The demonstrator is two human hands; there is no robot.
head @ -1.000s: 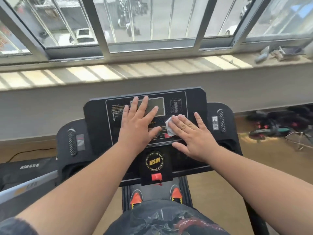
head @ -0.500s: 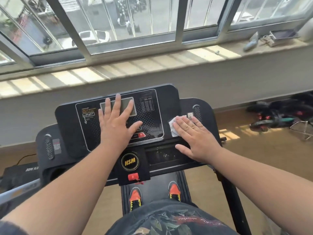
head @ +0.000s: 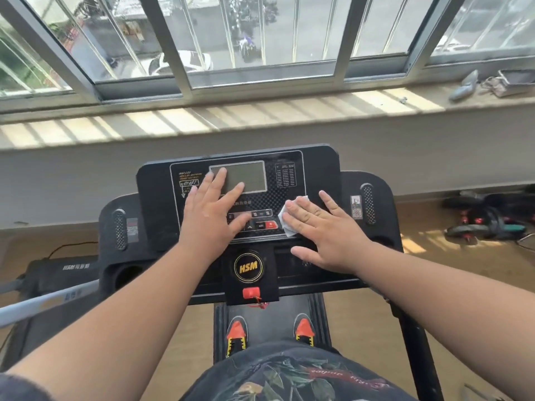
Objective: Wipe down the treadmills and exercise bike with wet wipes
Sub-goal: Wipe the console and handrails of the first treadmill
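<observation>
The wet wipe [head: 286, 219] lies flat on the treadmill console [head: 318, 175], just right of the button row, mostly covered by the right hand [head: 327, 230]; only its white left edge and a top corner show. Judging by this, the job is in an early stretch: 1 console panel is being wiped, while the side grips, the belt, the neighbouring treadmill [head: 52, 273] at the left edge and the exercise bike, which is not in view, all look left to do. Whether any part of the panel is already clean cannot be told. The right hand is spread wide, fingers straight and apart, pressing the wipe down with the palm rather than gripping it. The left hand [head: 211, 215] is equally flat and splayed, holding nothing, its fingertips reaching onto the grey display [head: 252, 176].
</observation>
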